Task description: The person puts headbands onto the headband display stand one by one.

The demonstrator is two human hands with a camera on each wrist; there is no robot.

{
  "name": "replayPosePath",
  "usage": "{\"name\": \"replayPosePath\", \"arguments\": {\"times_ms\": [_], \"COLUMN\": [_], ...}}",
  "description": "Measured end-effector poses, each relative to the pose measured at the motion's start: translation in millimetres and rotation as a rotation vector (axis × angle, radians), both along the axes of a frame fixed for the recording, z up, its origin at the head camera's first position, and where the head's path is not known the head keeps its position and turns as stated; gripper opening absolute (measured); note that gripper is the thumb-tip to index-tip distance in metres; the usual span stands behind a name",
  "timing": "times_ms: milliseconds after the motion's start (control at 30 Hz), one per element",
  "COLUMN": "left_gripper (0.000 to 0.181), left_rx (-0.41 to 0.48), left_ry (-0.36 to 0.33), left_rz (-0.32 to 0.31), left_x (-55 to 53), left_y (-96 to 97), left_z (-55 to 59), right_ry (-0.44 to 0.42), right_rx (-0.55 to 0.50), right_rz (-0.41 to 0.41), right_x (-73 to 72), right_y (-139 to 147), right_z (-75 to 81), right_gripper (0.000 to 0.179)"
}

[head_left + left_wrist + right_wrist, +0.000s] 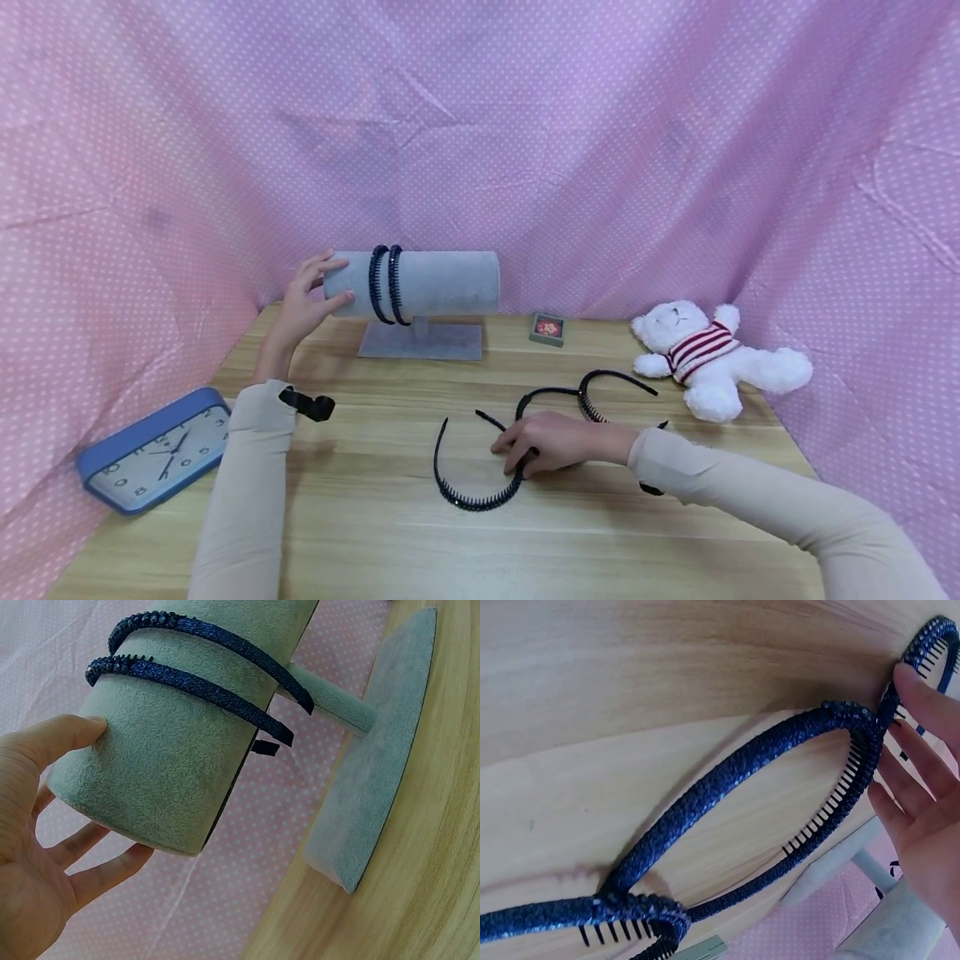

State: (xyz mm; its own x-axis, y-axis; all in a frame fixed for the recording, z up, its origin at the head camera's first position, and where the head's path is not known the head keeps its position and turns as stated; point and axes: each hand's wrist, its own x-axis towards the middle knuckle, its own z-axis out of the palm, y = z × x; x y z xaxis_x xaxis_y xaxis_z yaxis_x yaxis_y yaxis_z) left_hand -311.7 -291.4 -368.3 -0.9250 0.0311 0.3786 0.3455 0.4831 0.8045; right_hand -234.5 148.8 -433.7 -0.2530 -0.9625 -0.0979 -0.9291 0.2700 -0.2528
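At the back left, my left hand [302, 302] grips the left end of a grey headband display stand [450, 282], thumb on the front and the other fingers around the end. Two dark headbands [376, 283] with comb teeth hang side by side over its roll; in the left wrist view they show glittery blue-black [217, 697]. My right hand [555, 442], low over the table, pinches one arm of a toothed headband [480, 505] between thumb and fingers. The middle headband [705, 787] lies right beside these fingers, partly hidden by the hand. It overlaps the rightmost headband [615, 373].
A blue clock [161, 454] lies at the left beside my left forearm. A small framed box [547, 328] sits right of the stand. A white teddy bear [701, 354] in a striped top lies at the back right. Pink dotted cloth [600, 150] surrounds the wooden table [375, 542].
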Motion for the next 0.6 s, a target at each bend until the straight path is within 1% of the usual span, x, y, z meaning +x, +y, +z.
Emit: {"name": "replayPosePath", "arguments": {"times_ms": [100,267,467,600], "left_gripper": [0.056,0.056,0.056,0.056], "left_rx": [0.006,0.005,0.006,0.023], "left_ry": [-0.001,-0.022,-0.041,-0.044], "left_rz": [-0.004,-0.001,0.003,-0.002], "left_x": [0.9,1.7,2.7,2.8], "left_y": [-0.1,0.1,2.1,3.3], "left_z": [0.5,0.9,3.6,5.0], "right_ry": [0.040,0.075,0.099,0.094], "right_rx": [-0.044,-0.101,-0.106,-0.119], "right_rz": [0.005,-0.005,-0.009,-0.012], "right_x": [-0.3,-0.7,-3.0,-2.2], "right_y": [-2.5,-7.5,-13.4,-18.8], "right_z": [-2.3,-3.7,-5.9,-4.7], "right_gripper": [0.022,0.020,0.019,0.016]}}
